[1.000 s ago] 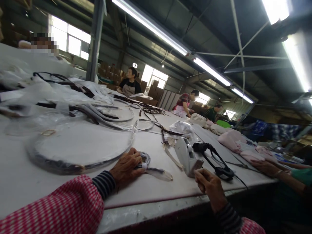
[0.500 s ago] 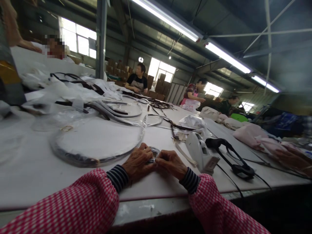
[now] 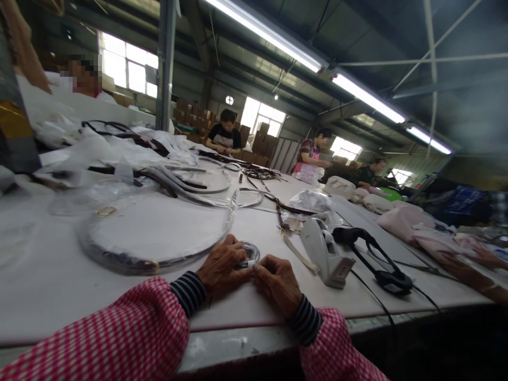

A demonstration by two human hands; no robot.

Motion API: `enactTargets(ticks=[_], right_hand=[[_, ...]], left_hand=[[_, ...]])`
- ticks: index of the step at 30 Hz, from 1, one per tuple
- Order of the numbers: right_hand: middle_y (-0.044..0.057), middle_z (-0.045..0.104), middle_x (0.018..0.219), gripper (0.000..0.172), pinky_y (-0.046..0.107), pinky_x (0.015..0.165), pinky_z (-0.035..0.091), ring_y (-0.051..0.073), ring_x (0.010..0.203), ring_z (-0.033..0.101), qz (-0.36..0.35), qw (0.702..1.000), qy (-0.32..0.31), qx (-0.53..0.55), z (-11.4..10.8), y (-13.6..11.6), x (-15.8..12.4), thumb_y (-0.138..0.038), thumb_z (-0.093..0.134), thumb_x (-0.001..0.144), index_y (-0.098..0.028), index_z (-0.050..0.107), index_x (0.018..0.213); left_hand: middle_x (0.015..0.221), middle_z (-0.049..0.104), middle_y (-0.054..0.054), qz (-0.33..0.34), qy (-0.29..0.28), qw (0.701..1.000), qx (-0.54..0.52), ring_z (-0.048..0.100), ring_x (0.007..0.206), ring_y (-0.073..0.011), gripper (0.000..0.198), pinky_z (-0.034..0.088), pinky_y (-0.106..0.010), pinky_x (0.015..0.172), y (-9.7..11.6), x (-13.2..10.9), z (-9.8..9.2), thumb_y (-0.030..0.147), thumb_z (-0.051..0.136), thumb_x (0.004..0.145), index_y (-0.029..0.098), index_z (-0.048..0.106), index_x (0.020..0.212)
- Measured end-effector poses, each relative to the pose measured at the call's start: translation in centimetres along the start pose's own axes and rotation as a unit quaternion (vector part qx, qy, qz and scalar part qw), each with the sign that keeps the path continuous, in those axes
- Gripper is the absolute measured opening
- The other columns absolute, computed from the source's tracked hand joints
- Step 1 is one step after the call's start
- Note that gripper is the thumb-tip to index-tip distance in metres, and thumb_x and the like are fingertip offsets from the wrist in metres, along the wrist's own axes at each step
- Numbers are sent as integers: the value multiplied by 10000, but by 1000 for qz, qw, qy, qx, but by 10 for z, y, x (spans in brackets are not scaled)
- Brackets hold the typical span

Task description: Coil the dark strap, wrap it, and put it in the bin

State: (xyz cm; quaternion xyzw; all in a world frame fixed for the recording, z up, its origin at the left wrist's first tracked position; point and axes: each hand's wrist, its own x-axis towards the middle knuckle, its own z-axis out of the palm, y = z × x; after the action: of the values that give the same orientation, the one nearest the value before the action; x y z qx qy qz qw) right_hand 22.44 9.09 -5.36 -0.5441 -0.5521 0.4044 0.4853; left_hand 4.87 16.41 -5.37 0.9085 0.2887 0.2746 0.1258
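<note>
My left hand [image 3: 223, 267] is closed on a small, rounded, plastic-wrapped grey loop [image 3: 253, 247], pressing it against the table's white top. Part of the loop is hidden by my fingers, so I cannot tell whether it is a buckle. A small white piece [image 3: 251, 263] shows at its near side, between the two hands. My right hand [image 3: 279, 281] has thumb and finger pinched together at that white piece; what lies between the fingertips is too small to make out. Just beyond my left hand curves a long plastic-wrapped belt [image 3: 178, 261] with a gold buckle [image 3: 106, 211].
Right of my hands stand a grey tape dispenser [image 3: 323, 254] and a black frame-like device [image 3: 375, 256] with straps. Farther back lie dark straps [image 3: 260, 172], more wrapped belts and plastic bags [image 3: 311, 200]. Pink cloth [image 3: 408, 222] lies to the right. Several people work around the table.
My right hand has shifted slightly down, its wrist swinging left. More of the wrapped loop and the white piece shows between my hands. My left hand keeps its hold.
</note>
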Motion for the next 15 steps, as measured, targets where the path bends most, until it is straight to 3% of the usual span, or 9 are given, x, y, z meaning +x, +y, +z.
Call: enactTargets(ticks=[7, 15], right_hand=[[-49, 541, 490, 378, 204, 339, 250, 67, 344, 386, -10, 999, 43, 33, 3, -1, -1, -511, 736, 794, -172, 598, 700], [-16, 588, 575, 361, 202, 441, 378, 90, 474, 525, -102, 990, 92, 37, 17, -11, 11, -486, 710, 832, -156, 617, 719]], left_hand=[[789, 660, -48, -61, 17, 997, -42, 547, 932, -265, 253, 429, -360, 778, 6, 3, -6, 310, 700, 861, 197, 592, 661], [783, 648, -29, -184, 101, 963, -170, 582, 880, -251, 309, 419, -344, 785, 1, 7, -10, 473, 716, 795, 178, 688, 705]])
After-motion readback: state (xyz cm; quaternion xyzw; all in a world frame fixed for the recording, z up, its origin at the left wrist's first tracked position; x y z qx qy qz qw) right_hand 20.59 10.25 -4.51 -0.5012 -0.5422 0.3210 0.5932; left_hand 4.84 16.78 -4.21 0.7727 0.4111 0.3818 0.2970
